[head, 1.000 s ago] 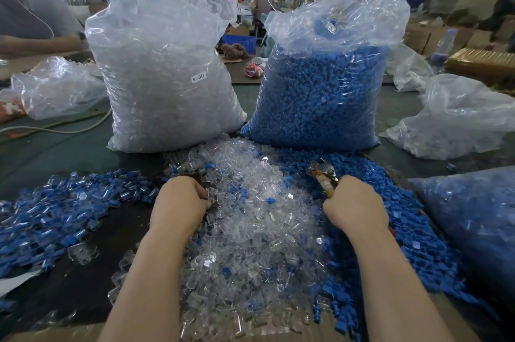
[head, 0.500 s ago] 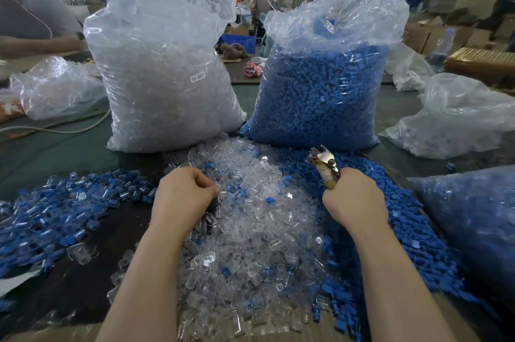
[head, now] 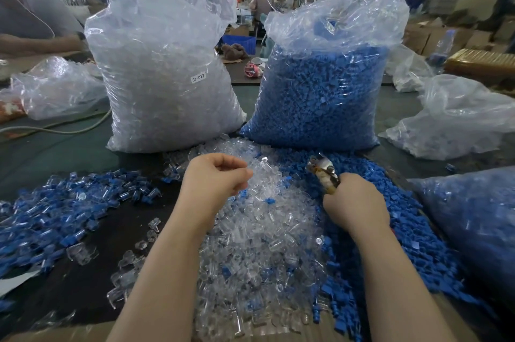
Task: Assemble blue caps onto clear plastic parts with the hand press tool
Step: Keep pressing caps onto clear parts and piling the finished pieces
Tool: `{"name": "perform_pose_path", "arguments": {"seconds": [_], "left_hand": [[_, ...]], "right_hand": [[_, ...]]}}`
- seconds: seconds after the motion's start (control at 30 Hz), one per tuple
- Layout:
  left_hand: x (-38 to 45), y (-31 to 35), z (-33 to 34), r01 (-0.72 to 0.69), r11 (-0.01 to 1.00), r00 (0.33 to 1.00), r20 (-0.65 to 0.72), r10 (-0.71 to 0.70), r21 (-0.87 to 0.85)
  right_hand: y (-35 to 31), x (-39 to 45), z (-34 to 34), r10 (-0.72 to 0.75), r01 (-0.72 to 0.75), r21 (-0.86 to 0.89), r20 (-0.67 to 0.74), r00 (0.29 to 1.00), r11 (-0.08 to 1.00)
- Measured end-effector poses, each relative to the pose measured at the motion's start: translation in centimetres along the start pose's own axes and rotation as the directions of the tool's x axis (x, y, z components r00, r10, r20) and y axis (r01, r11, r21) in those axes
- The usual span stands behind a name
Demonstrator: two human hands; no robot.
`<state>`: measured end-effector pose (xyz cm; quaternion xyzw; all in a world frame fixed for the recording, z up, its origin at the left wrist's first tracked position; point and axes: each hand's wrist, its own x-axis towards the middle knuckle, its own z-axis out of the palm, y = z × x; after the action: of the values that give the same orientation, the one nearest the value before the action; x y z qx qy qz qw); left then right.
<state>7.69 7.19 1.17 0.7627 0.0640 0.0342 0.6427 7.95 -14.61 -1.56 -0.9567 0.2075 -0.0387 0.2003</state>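
Hand press tool [head: 323,174] gripped in right hand [head: 355,203], metal head poking up and away above the knuckles, over the seam where the two loose heaps meet; fingers wrapped round the handles, jaws too small and glary to read. Left hand [head: 216,178] raised just above the heap of clear plastic parts [head: 259,244], fingers curled in toward the thumb as if pinching; whether a clear part sits between the fingertips cannot be told against the clear heap behind. Clear heap spread down the middle of the table between both forearms, with stray blue pieces dotted through it. Loose blue caps [head: 390,230] banked along the right of that heap, under and beyond the right wrist. To the left, apart from the clear heap across a strip of dark tabletop [head: 83,286], a flatter scatter of assembled pieces [head: 55,216], clear bodies with blue ends. Behind the heaps, two tall plastic sacks standing side by side and touching at the base: bag of clear parts [head: 167,85] on the left with a small white label, bag of blue caps [head: 320,96] on the right. At far right, another bag of blue pieces [head: 479,230] lying low, and a crumpled clear bag [head: 459,118] behind it. Far left, a slack clear bag [head: 58,88] and a pale cable [head: 69,129] across the green surface.
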Motion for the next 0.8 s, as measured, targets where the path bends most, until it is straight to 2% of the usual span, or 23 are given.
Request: {"name": "perform_pose_path", "arguments": {"seconds": [0.07, 0.13, 0.23, 0.3, 0.43, 0.6, 0.7, 0.8], "left_hand": [[-0.2, 0.2, 0.4, 0.011, 0.997, 1.0, 0.026, -0.009, -0.078], [-0.4, 0.4, 0.8, 0.018, 0.991, 0.999, 0.051, -0.011, -0.135], [-0.8, 0.7, 1.4, 0.036, 0.981, 0.996, 0.086, -0.02, -0.191], [-0.9, 0.7, 1.8, 0.041, 0.975, 0.995, 0.096, -0.02, -0.218], [-1.0, 0.8, 2.3, 0.068, 0.962, 0.994, 0.098, -0.043, -0.265], [-1.1, 0.9, 2.6, 0.127, 0.931, 0.988, 0.128, -0.088, -0.343], [-1.3, 1.0, 2.8, 0.116, 0.928, 0.989, 0.129, -0.074, -0.355], [-1.5, 1.2, 3.1, 0.1, 0.929, 0.99, 0.133, -0.056, -0.358]], "right_hand": [[-0.1, 0.2, -0.2, -0.055, 0.058, 0.079, -0.049, 0.997, 0.995], [-0.3, 0.2, -0.2, -0.119, 0.133, 0.244, -0.07, 0.99, 0.961], [-1.0, -0.1, -0.3, -0.199, 0.215, 0.512, -0.087, 0.976, 0.832], [-1.5, -0.5, -0.4, -0.234, 0.253, 0.615, -0.113, 0.966, 0.747], [-2.5, -1.2, -0.6, -0.3, 0.359, 0.698, -0.212, 0.93, 0.62], [-3.3, -2.0, -0.9, -0.4, 0.416, 0.79, -0.238, 0.885, 0.45], [-3.6, -2.3, -0.8, -0.432, 0.423, 0.803, -0.233, 0.871, 0.42], [-3.9, -2.4, -0.4, -0.441, 0.446, 0.769, -0.239, 0.865, 0.458]]}}
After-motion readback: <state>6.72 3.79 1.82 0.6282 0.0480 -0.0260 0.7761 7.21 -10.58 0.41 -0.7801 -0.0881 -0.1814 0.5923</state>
